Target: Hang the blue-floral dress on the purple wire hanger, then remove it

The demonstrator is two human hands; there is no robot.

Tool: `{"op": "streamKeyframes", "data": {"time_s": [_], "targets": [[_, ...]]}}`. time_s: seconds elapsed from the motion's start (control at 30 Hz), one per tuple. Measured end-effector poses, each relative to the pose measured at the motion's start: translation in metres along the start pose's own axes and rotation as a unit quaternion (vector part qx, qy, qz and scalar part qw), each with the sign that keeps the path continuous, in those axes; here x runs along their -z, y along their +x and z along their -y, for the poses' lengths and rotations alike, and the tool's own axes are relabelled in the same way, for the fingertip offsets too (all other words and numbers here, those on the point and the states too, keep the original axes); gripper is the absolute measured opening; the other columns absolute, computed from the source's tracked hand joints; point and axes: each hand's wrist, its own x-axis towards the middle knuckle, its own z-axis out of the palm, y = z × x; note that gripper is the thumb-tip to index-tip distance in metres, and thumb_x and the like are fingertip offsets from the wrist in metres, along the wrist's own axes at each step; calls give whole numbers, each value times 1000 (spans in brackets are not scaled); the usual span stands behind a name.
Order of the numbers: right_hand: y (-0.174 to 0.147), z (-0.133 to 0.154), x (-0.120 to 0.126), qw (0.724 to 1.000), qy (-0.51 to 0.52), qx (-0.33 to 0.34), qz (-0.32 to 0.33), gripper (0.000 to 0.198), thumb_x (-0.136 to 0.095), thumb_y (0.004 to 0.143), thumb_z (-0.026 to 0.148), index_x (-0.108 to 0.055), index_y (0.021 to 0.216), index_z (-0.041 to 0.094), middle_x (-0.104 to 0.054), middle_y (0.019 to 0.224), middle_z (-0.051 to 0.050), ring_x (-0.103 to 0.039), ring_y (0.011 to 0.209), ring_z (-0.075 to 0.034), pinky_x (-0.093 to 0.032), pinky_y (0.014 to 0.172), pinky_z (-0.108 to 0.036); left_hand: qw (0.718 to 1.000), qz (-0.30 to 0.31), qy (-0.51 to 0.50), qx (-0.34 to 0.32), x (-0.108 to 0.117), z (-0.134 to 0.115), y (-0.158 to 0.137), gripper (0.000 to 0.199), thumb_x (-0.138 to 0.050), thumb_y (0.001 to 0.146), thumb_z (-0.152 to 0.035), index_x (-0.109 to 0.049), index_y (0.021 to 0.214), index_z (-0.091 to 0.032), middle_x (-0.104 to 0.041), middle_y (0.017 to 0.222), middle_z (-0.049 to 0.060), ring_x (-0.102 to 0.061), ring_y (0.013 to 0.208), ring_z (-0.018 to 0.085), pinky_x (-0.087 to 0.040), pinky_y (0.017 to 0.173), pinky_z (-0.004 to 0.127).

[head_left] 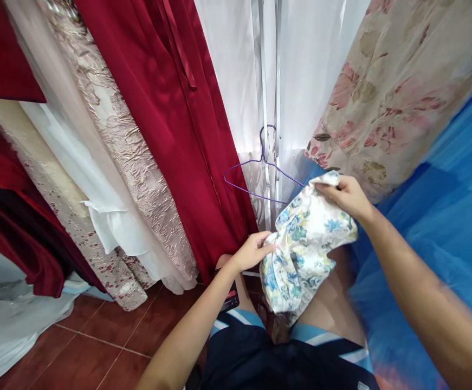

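A white garment [309, 238] with blue and yellow flowers hangs bunched between my two hands, over my lap. My right hand [349, 197] pinches its upper corner. Lower down, my left hand [256, 250] grips its left edge with thumb and fingers. Just behind the garment is a purple clothes hanger [262, 160], its right end hidden by the cloth. The hanger's hook lies near two pale vertical strips; I cannot tell whether it hooks on them.
Long dresses hang close around me: a dark red dress [187, 141], a pink textured dress [125, 135], a beige floral dress [394, 103] and blue tulle [434, 227] at right. A phone [231, 299] rests by my thigh. The floor [93, 346] is red tile.
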Motion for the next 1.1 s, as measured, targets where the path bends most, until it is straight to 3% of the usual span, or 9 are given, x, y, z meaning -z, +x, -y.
{"op": "streamKeyframes", "data": {"time_s": [0.1,0.23,0.37,0.43,0.57,0.73,0.93,1.1], "targets": [[35,-2,-24,997,66,-13,37,36,-79,72,48,-75,82,14,-67,73,-2,-57,66,-14,-42,60,-25,995,-58,72,-24,18,-8,5,11,-57,82,-24,-60,85,-14,-53,76,-1,-47,71,13,-37,65,22],[47,0,-43,985,143,-63,72,35,-82,67,46,-69,73,14,-62,64,1,-52,57,-10,-38,55,-23,979,-101,178,-25,57,-6,2,12,-51,81,-21,-61,79,-15,-55,72,-2,-48,69,14,-36,63,22],[37,-6,-38,973,189,-87,103,36,-83,68,45,-71,83,15,-68,75,-2,-58,63,-13,-42,58,-24,974,-59,215,30,107,4,4,23,-49,79,-25,-70,78,-14,-68,76,1,-56,73,17,-44,69,26],[34,-9,-37,971,169,-101,132,38,-80,71,51,-70,80,15,-66,69,-1,-55,58,-12,-39,54,-23,976,-25,209,50,123,8,9,25,-51,76,-25,-73,80,-14,-72,81,2,-61,77,20,-47,73,28],[33,-10,-47,974,163,-111,114,43,-78,71,58,-70,79,16,-65,67,0,-53,57,-12,-38,53,-23,972,11,226,66,131,11,16,27,-52,74,-24,-75,83,-13,-75,84,4,-64,82,21,-50,74,28],[37,-2,-64,961,218,-129,107,46,-78,68,61,-68,79,18,-63,66,0,-52,56,-13,-36,51,-23,945,-5,317,80,134,8,7,30,-45,79,-22,-73,87,-14,-74,89,5,-65,86,22,-51,79,30],[40,8,-78,966,213,-135,66,49,-77,66,63,-59,66,17,-48,49,5,-35,43,-8,-23,44,-23,870,-49,478,109,157,-1,4,22,-48,78,-16,-68,73,-20,-71,83,3,-64,92,24,-43,99,42],[43,13,-65,973,171,-126,93,47,-79,66,59,-59,64,17,-46,47,5,-33,42,-7,-20,43,-23,817,-77,557,123,170,-8,16,32,-49,82,-15,-76,95,-27,-70,122,4,-60,113,29,-45,100,44]]}}
